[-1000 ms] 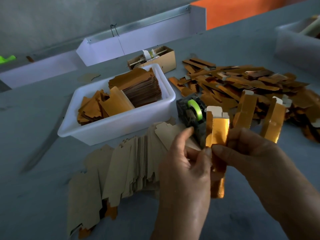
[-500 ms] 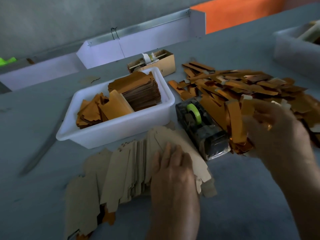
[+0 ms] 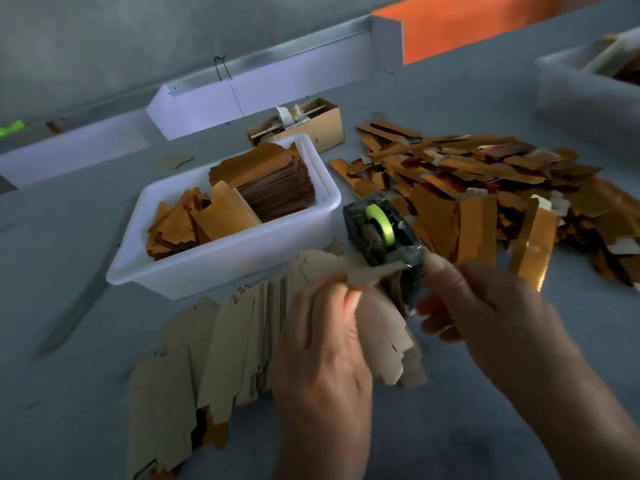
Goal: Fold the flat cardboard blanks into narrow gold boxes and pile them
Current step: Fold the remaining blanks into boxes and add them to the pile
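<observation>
A fanned row of flat cardboard blanks (image 3: 221, 344), brown side up, lies on the grey table in front of me. My left hand (image 3: 322, 344) and my right hand (image 3: 485, 306) both pinch one flat blank (image 3: 360, 268) lifted above the row, left hand at its near end, right thumb at its far end. A loose pile of folded narrow gold boxes (image 3: 478, 181) spreads across the table at the right, beyond my right hand.
A white tub (image 3: 221, 261) with stacked gold blanks stands at centre left. A tape dispenser (image 3: 384, 233) with green tape sits just behind the held blank. A small cardboard box (image 3: 325, 123) and white troughs (image 3: 277, 84) lie further back. Another translucent tub (image 3: 585, 95) is far right.
The folded gold box went from both hands onto the pile at right. My left hand dropped to the blank row, and both hands now hold a fresh blank lifted from it.
</observation>
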Action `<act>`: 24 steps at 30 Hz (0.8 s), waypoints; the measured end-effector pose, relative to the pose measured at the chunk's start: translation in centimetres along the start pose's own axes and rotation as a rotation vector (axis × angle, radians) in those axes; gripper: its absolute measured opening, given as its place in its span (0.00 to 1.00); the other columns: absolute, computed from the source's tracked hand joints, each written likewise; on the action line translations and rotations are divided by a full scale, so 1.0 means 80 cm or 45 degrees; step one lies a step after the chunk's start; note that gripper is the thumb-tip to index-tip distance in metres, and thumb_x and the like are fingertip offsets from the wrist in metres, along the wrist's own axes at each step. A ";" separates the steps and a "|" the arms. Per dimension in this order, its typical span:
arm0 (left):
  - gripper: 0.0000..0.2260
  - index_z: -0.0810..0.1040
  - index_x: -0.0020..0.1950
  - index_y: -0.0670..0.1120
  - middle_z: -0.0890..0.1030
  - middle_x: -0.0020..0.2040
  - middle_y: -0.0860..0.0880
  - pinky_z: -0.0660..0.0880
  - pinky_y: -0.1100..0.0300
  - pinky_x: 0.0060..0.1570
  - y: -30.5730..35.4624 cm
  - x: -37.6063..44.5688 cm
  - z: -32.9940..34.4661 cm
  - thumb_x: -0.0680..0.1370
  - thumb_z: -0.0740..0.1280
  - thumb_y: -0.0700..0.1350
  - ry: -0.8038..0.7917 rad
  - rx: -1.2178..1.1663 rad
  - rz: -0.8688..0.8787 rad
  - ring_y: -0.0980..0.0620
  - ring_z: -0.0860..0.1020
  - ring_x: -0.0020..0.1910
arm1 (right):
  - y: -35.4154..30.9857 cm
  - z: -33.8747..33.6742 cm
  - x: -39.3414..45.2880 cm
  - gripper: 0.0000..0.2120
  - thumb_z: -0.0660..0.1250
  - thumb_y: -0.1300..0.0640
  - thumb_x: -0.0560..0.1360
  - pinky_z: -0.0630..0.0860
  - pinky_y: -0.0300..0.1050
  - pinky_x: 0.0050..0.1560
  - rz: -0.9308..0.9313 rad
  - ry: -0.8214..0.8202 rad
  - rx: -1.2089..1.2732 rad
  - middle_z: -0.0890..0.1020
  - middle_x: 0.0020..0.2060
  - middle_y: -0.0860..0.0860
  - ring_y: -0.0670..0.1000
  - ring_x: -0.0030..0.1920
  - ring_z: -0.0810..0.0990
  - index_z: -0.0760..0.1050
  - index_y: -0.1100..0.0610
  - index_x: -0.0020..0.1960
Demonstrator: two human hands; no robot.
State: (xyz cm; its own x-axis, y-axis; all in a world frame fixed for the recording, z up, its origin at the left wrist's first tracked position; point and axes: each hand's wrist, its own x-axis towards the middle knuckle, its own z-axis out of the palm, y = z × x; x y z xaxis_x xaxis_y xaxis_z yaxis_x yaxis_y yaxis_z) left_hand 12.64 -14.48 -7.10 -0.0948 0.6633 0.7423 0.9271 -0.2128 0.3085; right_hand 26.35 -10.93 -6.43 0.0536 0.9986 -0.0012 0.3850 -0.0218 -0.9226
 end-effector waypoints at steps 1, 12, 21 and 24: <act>0.14 0.83 0.48 0.38 0.83 0.47 0.45 0.72 0.71 0.52 0.001 -0.005 0.000 0.79 0.60 0.43 0.028 -0.045 0.073 0.57 0.79 0.47 | -0.002 0.001 -0.002 0.25 0.56 0.35 0.66 0.80 0.39 0.33 0.131 -0.148 0.263 0.84 0.32 0.50 0.44 0.34 0.83 0.77 0.54 0.42; 0.16 0.76 0.60 0.51 0.75 0.67 0.53 0.71 0.66 0.61 0.000 -0.018 -0.002 0.79 0.59 0.58 -0.139 -0.594 -0.126 0.57 0.72 0.67 | 0.021 -0.003 0.008 0.13 0.65 0.60 0.66 0.81 0.42 0.35 0.478 -0.370 1.144 0.85 0.46 0.58 0.53 0.42 0.85 0.79 0.60 0.49; 0.10 0.79 0.50 0.51 0.84 0.42 0.58 0.75 0.72 0.34 -0.005 0.016 0.005 0.71 0.74 0.44 -0.561 -1.032 -1.069 0.61 0.82 0.40 | 0.025 0.002 0.002 0.12 0.66 0.59 0.65 0.80 0.40 0.37 0.417 -0.386 1.081 0.85 0.46 0.56 0.53 0.45 0.84 0.81 0.58 0.48; 0.09 0.80 0.49 0.50 0.84 0.41 0.57 0.74 0.74 0.33 -0.003 0.015 0.010 0.71 0.74 0.43 -0.567 -1.077 -1.100 0.63 0.82 0.40 | 0.026 0.000 0.001 0.10 0.67 0.59 0.64 0.80 0.40 0.37 0.375 -0.370 1.019 0.85 0.45 0.55 0.52 0.44 0.84 0.82 0.57 0.45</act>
State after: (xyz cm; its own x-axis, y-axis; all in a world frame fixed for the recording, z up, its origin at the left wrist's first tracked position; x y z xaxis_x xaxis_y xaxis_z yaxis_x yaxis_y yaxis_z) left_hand 12.55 -13.06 -6.74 -0.2659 0.9591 -0.0968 0.0936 0.1257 0.9876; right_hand 27.18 -10.90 -8.30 -0.2286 0.9331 -0.2775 -0.3701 -0.3470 -0.8618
